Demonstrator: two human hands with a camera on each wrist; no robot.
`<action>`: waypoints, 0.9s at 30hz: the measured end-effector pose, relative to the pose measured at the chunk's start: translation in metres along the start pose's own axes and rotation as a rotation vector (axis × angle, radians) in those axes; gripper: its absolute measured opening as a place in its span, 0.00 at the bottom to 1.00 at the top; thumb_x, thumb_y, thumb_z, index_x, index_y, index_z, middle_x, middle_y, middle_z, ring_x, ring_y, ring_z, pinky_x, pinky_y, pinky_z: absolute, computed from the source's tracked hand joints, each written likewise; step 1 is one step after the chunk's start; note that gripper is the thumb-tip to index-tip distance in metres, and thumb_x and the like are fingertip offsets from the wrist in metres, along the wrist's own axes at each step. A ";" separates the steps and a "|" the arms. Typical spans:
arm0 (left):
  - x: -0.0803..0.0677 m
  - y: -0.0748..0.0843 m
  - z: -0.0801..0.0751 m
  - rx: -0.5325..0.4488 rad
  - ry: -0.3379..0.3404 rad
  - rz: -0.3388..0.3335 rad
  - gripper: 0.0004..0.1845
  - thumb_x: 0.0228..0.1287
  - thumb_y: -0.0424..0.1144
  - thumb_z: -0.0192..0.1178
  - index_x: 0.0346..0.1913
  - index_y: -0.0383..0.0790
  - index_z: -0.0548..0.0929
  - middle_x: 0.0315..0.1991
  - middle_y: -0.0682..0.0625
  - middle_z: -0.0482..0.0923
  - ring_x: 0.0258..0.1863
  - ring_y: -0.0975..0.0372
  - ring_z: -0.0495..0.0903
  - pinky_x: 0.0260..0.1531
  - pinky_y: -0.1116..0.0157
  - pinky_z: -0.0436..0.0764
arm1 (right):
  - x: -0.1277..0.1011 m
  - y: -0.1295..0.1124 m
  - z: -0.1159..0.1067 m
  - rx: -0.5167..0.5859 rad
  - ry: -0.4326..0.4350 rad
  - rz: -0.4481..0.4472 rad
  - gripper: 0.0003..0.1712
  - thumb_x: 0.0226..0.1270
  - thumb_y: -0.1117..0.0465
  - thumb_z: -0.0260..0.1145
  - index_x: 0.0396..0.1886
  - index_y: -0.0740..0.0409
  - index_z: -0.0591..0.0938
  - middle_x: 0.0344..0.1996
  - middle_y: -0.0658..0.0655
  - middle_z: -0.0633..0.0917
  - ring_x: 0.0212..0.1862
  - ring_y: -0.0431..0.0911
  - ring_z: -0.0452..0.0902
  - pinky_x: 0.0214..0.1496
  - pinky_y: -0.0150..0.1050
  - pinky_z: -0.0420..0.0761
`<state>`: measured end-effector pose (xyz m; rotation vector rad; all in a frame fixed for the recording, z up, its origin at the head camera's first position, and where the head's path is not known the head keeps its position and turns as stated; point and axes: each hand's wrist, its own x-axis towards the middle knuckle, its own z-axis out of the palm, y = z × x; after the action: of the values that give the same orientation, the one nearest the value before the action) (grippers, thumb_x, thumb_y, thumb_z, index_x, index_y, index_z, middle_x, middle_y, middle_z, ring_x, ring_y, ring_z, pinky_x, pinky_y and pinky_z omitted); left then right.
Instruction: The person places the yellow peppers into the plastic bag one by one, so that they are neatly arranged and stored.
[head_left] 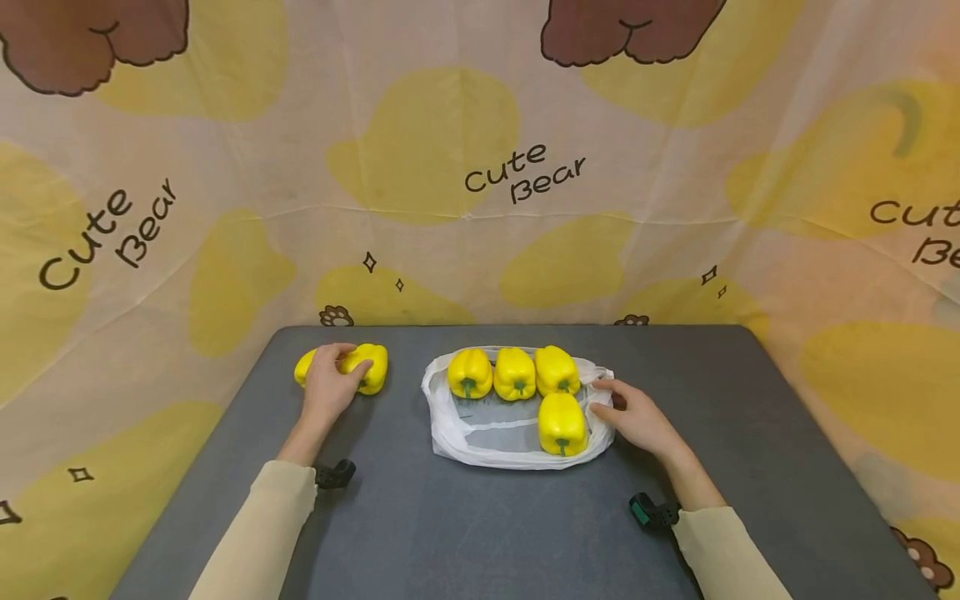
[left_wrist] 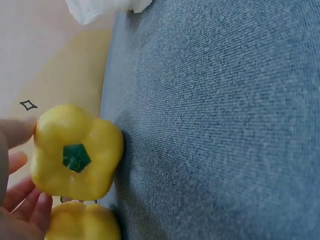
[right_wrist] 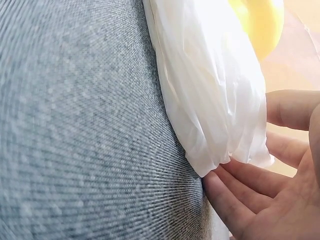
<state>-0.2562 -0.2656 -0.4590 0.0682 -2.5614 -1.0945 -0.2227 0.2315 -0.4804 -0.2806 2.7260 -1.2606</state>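
Note:
My left hand (head_left: pixel 330 379) lies over two yellow bell peppers at the table's far left and grips the right one (head_left: pixel 371 367) (left_wrist: pixel 75 152), thumb on top. The other pepper (head_left: pixel 303 367) (left_wrist: pixel 82 222) touches it and is half hidden by the hand. A white plastic bag (head_left: pixel 457 429) (right_wrist: pixel 210 90) lies flat mid-table with several yellow peppers on it: three in a row (head_left: pixel 514 373) and one in front (head_left: pixel 562 423). My right hand (head_left: pixel 611 406) rests at the bag's right edge, its straight fingers (right_wrist: pixel 240 200) touching the crumpled plastic beside the front pepper.
The dark grey table (head_left: pixel 487 533) is bare in front of the bag and to its right. A patterned cloth backdrop (head_left: pixel 480 167) rises behind the table and hangs along both sides. Sleeves and wrist straps sit at the near edge.

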 end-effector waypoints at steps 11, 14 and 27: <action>0.000 0.000 0.010 0.002 -0.089 0.033 0.28 0.66 0.42 0.70 0.62 0.29 0.77 0.56 0.34 0.74 0.54 0.43 0.72 0.56 0.47 0.71 | 0.000 0.001 0.000 -0.006 -0.003 0.008 0.31 0.74 0.50 0.64 0.70 0.62 0.74 0.66 0.70 0.75 0.58 0.60 0.73 0.62 0.60 0.75; 0.000 0.001 0.011 0.006 -0.093 0.039 0.28 0.66 0.43 0.70 0.62 0.30 0.77 0.56 0.34 0.75 0.53 0.44 0.72 0.55 0.47 0.71 | 0.000 0.001 0.000 -0.005 -0.003 0.010 0.32 0.74 0.50 0.64 0.70 0.61 0.74 0.67 0.71 0.74 0.59 0.60 0.73 0.63 0.61 0.75; 0.000 0.001 0.010 0.015 -0.133 0.016 0.32 0.66 0.47 0.69 0.65 0.31 0.73 0.59 0.35 0.73 0.54 0.44 0.72 0.55 0.46 0.71 | 0.000 0.000 0.000 -0.001 -0.006 0.019 0.32 0.74 0.49 0.64 0.70 0.61 0.74 0.68 0.71 0.73 0.61 0.61 0.72 0.64 0.62 0.74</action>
<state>-0.2594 -0.2578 -0.4650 -0.0227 -2.6831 -1.1080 -0.2224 0.2315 -0.4804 -0.2572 2.7179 -1.2521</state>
